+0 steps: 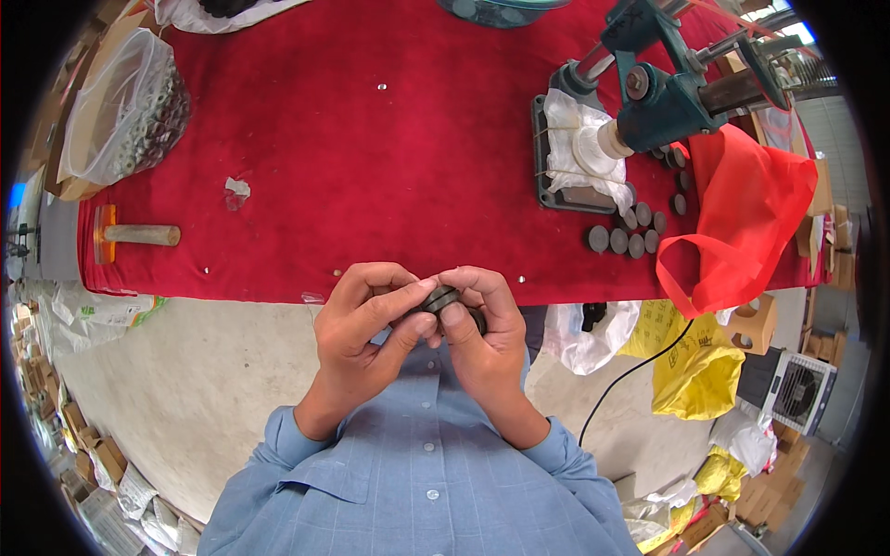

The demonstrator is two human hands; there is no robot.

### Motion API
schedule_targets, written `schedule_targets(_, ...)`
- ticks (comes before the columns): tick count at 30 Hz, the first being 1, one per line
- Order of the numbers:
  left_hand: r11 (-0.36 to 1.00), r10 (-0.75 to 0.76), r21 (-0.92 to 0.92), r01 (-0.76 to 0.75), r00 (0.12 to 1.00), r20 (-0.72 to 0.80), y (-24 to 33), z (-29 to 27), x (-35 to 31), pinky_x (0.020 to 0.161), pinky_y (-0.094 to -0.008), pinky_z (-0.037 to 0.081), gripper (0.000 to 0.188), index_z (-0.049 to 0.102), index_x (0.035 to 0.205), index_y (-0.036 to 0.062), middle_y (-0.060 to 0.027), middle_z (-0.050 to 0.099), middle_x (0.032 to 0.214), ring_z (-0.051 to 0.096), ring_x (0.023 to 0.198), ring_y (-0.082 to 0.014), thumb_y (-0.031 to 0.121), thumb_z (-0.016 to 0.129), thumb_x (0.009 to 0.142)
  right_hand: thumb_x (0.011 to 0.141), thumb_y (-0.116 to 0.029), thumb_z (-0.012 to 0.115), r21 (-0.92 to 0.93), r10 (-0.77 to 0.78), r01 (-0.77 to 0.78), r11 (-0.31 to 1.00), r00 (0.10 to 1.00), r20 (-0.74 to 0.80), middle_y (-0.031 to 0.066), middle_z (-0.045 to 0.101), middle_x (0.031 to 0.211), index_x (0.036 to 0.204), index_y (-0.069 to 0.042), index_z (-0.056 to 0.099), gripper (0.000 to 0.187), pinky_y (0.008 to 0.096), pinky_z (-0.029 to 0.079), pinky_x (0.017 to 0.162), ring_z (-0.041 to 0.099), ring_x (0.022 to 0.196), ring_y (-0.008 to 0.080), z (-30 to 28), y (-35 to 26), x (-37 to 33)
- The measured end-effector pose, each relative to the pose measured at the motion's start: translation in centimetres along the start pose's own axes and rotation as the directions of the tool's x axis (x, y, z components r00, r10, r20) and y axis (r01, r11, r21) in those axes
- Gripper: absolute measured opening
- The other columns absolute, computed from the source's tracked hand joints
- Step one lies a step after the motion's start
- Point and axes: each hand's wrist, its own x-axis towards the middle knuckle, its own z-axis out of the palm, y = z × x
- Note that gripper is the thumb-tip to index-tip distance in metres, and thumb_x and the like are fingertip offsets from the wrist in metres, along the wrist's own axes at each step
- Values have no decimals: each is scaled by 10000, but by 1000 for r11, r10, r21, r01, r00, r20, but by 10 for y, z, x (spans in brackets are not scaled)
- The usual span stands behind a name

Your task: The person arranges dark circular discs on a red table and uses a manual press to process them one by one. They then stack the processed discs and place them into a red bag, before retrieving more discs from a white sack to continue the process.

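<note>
Close in front of my chest, at the table's near edge, both my hands are closed on small dark round pieces. The fingertips and thumb of my left hand [363,320] pinch a dark grooved disc [439,298] from its left side. From the other side, the thumb and fingers of my right hand [487,329] press on the same disc. Another dark round piece [478,320] shows within my right fingers, mostly covered. How the pieces fit together is hidden by my fingers.
A red cloth [371,185] covers the table. At the right stand a green hand press [663,116], several dark discs [618,242] and a red bag [751,208]. A mallet [139,233] and a clear bag of metal parts [134,116] are at the left. A black cable [623,382] hangs below.
</note>
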Motion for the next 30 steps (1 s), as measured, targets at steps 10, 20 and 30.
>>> schedule_targets(10, 988, -68, 136, 77, 996, -63, 13, 12, -10, 657, -287, 522, 162, 731, 1061, -23, -134, 688, 1046, 660, 819, -174, -27, 759, 901, 1087, -137, 607, -343, -164, 150, 927, 986, -14, 96, 606, 1135, 1199, -8, 607, 171, 249, 503, 666, 586, 753, 92, 4, 3, -3)
schedule_targets(20, 889, -329, -293, 351, 936, 123, -5, 4, 5, 733, -252, 494, 367, 707, 1264, -8, -106, 666, 1229, 594, 821, -79, 17, 765, 902, 1080, -205, 640, 382, 405, -340, 859, 909, -102, 41, 638, 878, 1167, -11, 633, 213, 229, 402, 553, 526, 641, 80, -7, -12, 19)
schedule_targets(30, 898, -323, -266, 350, 936, 139, -17, 4, 3, 723, -229, 488, 317, 713, 1212, -2, -77, 682, 1176, 584, 792, -62, 36, 777, 904, 1111, -263, 580, 517, 538, -468, 717, 843, 15, 38, 634, 866, 1065, -23, 646, 253, 242, 400, 541, 526, 629, 87, -9, -9, 17)
